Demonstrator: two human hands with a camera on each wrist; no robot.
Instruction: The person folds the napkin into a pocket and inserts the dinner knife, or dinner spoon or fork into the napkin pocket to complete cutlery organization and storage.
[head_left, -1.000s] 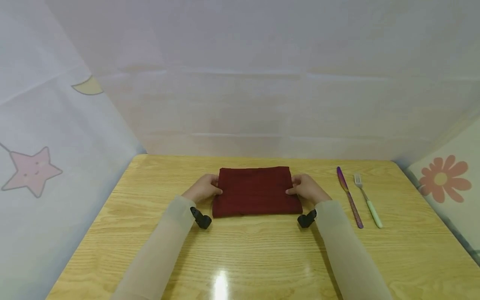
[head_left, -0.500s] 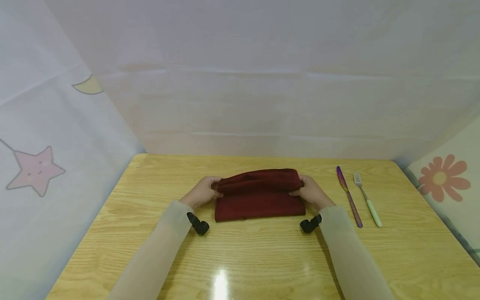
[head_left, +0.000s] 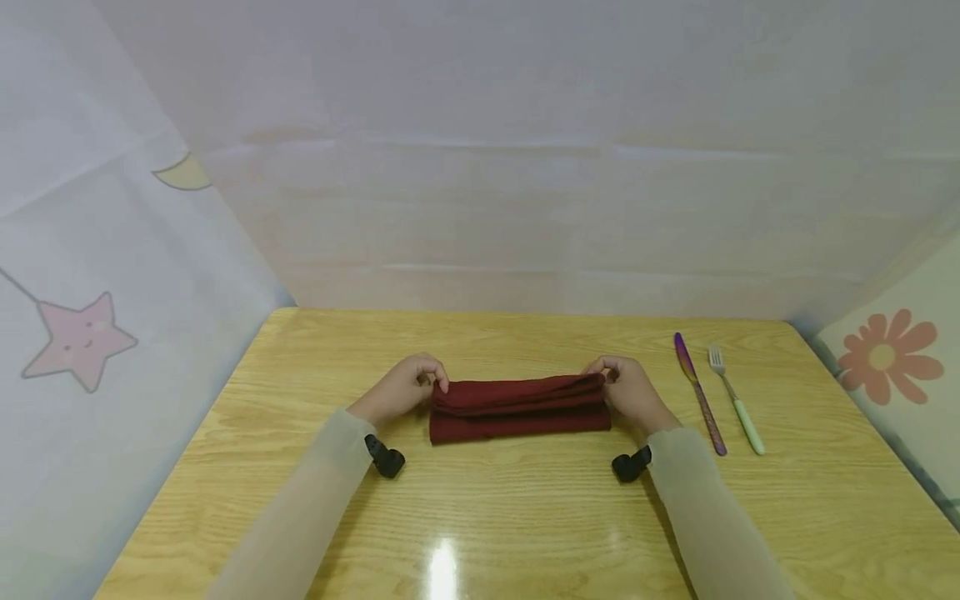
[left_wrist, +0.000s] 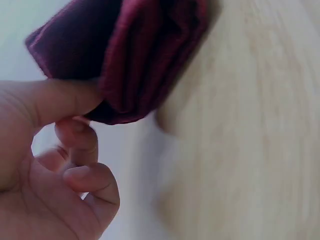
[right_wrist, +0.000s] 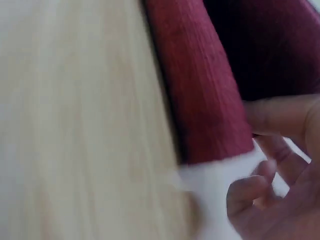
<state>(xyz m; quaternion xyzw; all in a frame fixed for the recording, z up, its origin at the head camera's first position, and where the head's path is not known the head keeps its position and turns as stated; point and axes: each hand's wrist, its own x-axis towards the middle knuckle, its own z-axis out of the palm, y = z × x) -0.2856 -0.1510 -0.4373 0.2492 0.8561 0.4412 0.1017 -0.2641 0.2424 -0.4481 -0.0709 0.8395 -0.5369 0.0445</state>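
Observation:
A dark red cloth napkin, folded into a narrow layered strip, lies across the middle of the wooden table. At its left end my left hand pinches the upper fold between thumb and fingers. My right hand pinches the same fold at the right end. In the left wrist view several stacked layers of the napkin show beside the thumb. The right wrist view shows the rounded front fold of the napkin along the tabletop, with a raised flap behind it where the right thumb reaches in.
Right of the napkin lie a purple and gold table knife and a fork with a pale green handle. The wooden table ends at a pale fabric backdrop behind and at both sides.
The far part of the napkin has been lifted and folded over toward the front, making the cloth much narrower. Both hands have moved with it; knife and fork have stayed put.

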